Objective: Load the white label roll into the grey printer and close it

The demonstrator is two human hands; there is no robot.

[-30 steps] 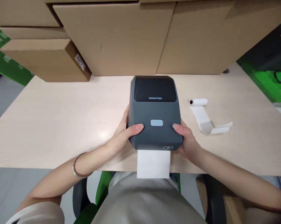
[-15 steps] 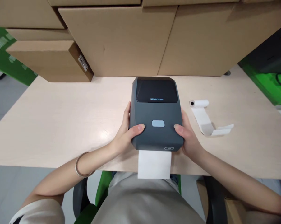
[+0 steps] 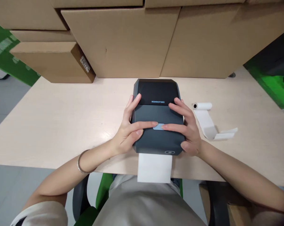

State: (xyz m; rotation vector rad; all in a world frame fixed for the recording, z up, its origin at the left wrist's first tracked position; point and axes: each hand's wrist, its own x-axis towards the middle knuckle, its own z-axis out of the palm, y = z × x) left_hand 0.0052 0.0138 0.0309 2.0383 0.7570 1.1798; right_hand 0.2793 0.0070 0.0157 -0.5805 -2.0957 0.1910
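A dark grey label printer (image 3: 158,138) stands on the pale wooden table (image 3: 50,119), close to its near edge and right in front of the person. Both hands lie spread flat on the printer's top, fingers extended rather than curled.

The left hand (image 3: 129,130) comes in from the printer's left side. Its palm rests against the left edge of the housing, one finger reaches up to the corner of the glossy black lid panel (image 3: 157,92), and another stretches across the top so that its tip touches the small light-blue button (image 3: 159,126) in the middle. A thin bracelet (image 3: 82,161) sits on that wrist.

The right hand (image 3: 188,130) mirrors it from the right side. Its fingers are fanned open over the top, one reaching toward the lower edge of the black panel and one pointing inward, its tip meeting the same blue button from the right. The thumb wraps down near the printer's front right corner. Neither hand is closed around anything; both press openly on the housing.

A white sheet of label paper (image 3: 154,168) sticks out of the printer's front slot and hangs past the table edge. To the right of the printer, apart from the hand, lies a small white paper roll (image 3: 202,106) with a loose strip trailing toward the person. Large cardboard boxes (image 3: 118,40) are stacked along the far side of the table.
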